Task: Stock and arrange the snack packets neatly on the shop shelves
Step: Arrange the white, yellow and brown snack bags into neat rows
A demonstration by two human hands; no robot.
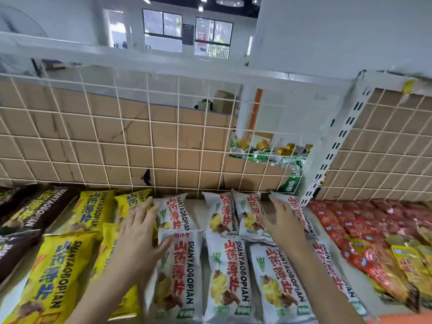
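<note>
Loosely spread and holding nothing, the left hand (140,232) and right hand (282,220) lie over the white snack packets (229,272).

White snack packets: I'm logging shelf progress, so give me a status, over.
Left hand open, flat where yellow packets meet white packets. Right hand open over a back-row packet. Back row crooked. Nothing blocking.

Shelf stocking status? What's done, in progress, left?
Done: brown packets, yellow packets and red packets lie on the shelf, grouped by colour. In hand: the left hand and right hand, both flat, rest at either side of the white packets. Left: the back white row is tilted and overlapping, and the yellow ones lie askew.
</note>
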